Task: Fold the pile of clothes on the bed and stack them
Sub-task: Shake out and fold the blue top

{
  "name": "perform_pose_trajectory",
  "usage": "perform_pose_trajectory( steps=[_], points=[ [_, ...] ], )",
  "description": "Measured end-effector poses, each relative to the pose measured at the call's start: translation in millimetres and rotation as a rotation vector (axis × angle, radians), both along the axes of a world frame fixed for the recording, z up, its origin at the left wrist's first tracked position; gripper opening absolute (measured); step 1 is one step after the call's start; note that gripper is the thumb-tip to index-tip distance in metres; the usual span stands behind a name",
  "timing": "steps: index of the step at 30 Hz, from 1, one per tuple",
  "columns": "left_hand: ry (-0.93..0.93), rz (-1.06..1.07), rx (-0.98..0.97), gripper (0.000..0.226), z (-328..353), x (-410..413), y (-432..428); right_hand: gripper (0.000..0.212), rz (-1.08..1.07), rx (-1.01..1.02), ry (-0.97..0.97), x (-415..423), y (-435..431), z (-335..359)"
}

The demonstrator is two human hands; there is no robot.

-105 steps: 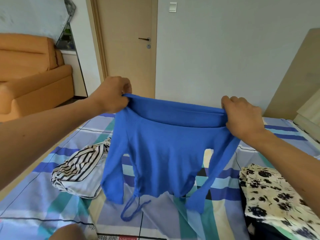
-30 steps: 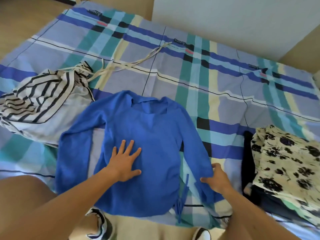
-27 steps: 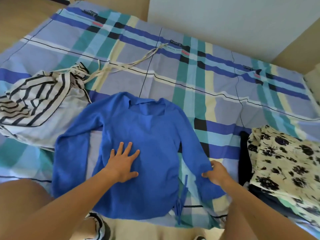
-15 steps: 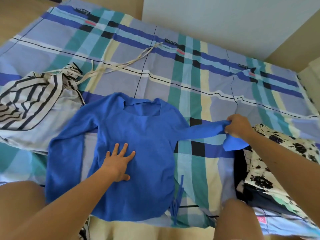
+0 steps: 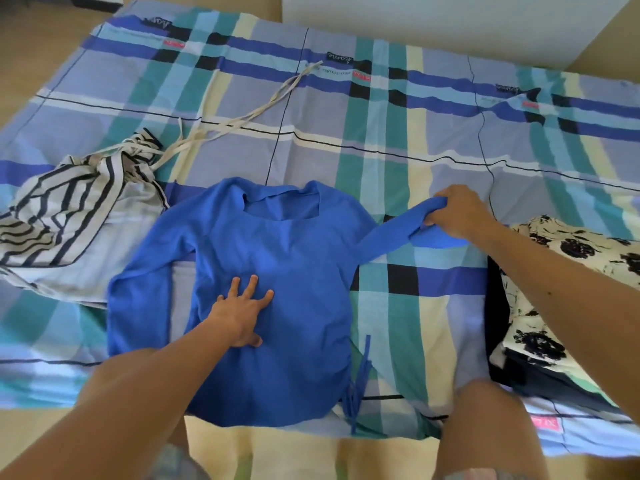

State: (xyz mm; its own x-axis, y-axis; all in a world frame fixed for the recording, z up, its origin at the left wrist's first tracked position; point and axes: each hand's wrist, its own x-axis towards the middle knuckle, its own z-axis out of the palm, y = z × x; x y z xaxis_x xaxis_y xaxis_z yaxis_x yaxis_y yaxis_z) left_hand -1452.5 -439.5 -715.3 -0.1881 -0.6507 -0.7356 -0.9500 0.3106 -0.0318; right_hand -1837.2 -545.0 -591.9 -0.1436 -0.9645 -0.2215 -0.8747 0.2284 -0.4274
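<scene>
Bare bedsheet (image 5: 346, 116) beyond sweater (image 5: 294, 265); striped garment (image 5: 69, 220) left, floral pile (image 5: 530, 323) right.

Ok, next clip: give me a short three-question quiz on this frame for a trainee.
1. True or false: the left hand lies flat on the blue sweater.
2. What does the right hand have in its grip? A) the hem B) the sleeve C) the collar
3. Fill in: the floral garment lies on the sweater's ___ side.
Key: 1 true; 2 B; 3 right.
</scene>
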Motion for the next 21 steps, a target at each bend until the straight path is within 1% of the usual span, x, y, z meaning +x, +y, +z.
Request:
perform_pose_trajectory(
  steps=[2, 3, 6, 8, 9, 11, 12, 13, 14, 15, 17, 19, 20, 21],
  points=[
    [-0.015, -0.011, 0.021, 0.102, 1.9, 0.2, -2.4, 0.012, 0.035, -0.013, -0.11, 5.1, -3.1, -5.8],
    [-0.025, -0.014, 0.035, 0.098, 5.2, -0.3, -4.7, 0.014, 0.038, -0.012, -0.151, 6.7, -4.2, -7.5],
    [-0.1, -0.062, 0.073, 0.075, 25.5, -10.6, -30.2, 0.015, -0.007, -0.02, -0.214, 5.2, -8.5, -14.6],
    [-0.095, -0.091, -0.002, 0.057, 42.9, -27.4, -56.7, 0.018, -0.054, 0.04, -0.231, -1.5, -9.3, -17.8],
    [-0.05, -0.082, -0.085, 0.048, 49.7, -39.1, -70.3, 0.025, -0.068, 0.092, -0.186, -7.7, -11.1, -17.8],
    [0.112, -0.074, -0.264, 0.034, 50.1, -65.5, -90.3, 0.042, -0.04, 0.216, 0.059, -21.8, -12.5, -13.5],
    [0.212, -0.088, -0.304, 0.03, 44.8, -80.5, -95.2, 0.046, -0.025, 0.284, 0.185, -28.8, -13.0, -9.3],
    [0.316, -0.105, -0.299, 0.031, 37.7, -95.9, -98.6, 0.049, -0.023, 0.348, 0.287, -36.5, -14.9, -4.0],
    [0.401, -0.131, -0.271, 0.038, 29.7, -111.4, -99.7, 0.051, -0.023, 0.399, 0.371, -44.6, -17.2, 1.0],
    [0.446, -0.16, -0.239, 0.046, 21.7, -125.7, -98.8, 0.052, -0.018, 0.443, 0.446, -51.3, -19.0, 5.8],
    [0.417, -0.195, -0.203, 0.059, 6.0, -151.1, -96.9, 0.052, -0.012, 0.493, 0.542, -65.3, -21.9, 13.6],
    [0.336, -0.182, -0.148, 0.072, -7.6, -167.4, -94.3, 0.051, -0.045, 0.499, 0.526, -76.2, -23.4, 18.1],
    [0.301, -0.181, -0.126, 0.078, -12.8, -173.0, -92.2, 0.05, -0.078, 0.501, 0.464, -79.2, -24.7, 20.5],
    [0.267, -0.191, -0.112, 0.084, -15.6, -176.1, -89.8, 0.046, -0.132, 0.499, 0.34, -81.4, -24.5, 22.0]
  ],
)
